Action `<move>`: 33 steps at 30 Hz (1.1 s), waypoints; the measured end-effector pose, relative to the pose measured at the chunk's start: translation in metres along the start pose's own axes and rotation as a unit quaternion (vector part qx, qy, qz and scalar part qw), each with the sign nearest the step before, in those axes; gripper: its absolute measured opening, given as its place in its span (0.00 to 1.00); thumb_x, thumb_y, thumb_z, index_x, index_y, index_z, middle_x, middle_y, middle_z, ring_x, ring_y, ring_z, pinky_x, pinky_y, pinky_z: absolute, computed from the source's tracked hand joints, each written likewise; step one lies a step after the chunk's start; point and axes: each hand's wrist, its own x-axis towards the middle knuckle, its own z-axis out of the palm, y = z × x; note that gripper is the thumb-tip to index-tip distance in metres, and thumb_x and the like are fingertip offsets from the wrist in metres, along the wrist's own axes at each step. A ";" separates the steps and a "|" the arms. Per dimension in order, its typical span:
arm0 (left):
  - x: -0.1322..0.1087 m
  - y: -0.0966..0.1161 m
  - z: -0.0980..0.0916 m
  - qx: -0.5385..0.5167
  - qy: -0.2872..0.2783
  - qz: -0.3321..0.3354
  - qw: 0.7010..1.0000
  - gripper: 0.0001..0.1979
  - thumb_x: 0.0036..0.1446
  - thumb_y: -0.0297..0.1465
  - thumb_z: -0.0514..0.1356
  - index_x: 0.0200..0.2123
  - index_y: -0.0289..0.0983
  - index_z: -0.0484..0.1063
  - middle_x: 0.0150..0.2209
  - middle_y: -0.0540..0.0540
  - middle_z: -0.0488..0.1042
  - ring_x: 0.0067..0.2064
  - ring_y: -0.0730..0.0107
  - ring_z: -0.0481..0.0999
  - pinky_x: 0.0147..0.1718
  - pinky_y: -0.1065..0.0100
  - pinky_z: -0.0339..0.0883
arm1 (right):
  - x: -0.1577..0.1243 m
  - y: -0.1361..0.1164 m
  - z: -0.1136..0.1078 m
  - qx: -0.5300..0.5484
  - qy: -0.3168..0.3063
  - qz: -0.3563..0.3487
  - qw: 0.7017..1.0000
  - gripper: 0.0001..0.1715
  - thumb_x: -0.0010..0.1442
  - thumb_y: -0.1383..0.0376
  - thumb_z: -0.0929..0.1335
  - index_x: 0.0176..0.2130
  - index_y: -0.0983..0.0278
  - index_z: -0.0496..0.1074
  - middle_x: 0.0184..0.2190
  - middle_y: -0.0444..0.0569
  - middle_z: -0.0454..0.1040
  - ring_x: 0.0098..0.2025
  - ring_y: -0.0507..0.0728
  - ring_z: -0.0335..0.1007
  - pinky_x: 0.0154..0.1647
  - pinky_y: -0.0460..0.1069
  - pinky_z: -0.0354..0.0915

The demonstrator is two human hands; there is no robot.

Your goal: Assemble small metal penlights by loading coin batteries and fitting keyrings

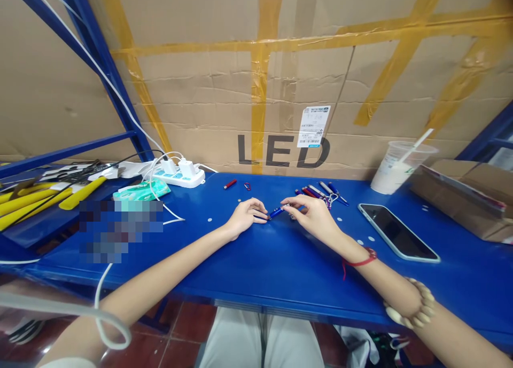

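A small blue tube that looks like a keychain flashlight [276,212] is held low over the blue table between my two hands. The fingers of my left hand [247,217] close at its dark left end; the exact contact is partly hidden. Thumb and forefinger of my right hand [312,216] pinch the other end, where a bit of metal shows. Beyond my right hand lies a pile of similar tubes [316,190] in blue, red and silver, some with metal clips. Farther back to the left are a single red tube [230,184] and a small red carabiner [247,186].
At right, a phone [398,232] lies before a plastic drink cup [395,170] and a cardboard box [460,202]. At left are a power strip [180,175], a green tissue pack [142,190], cables and yellow-handled tools [40,197]. Several small discs [360,242] dot the tabletop.
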 end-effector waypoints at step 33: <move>0.005 0.000 -0.013 -0.031 0.067 0.070 0.995 0.14 0.33 0.18 0.62 0.11 0.33 0.58 0.23 0.47 0.76 0.39 0.65 0.77 0.46 0.54 0.69 | -0.001 0.006 0.003 -0.067 -0.008 -0.050 0.996 0.11 0.60 0.62 0.65 0.37 0.63 0.76 0.32 0.49 0.77 0.29 0.54 0.71 0.31 0.48 0.68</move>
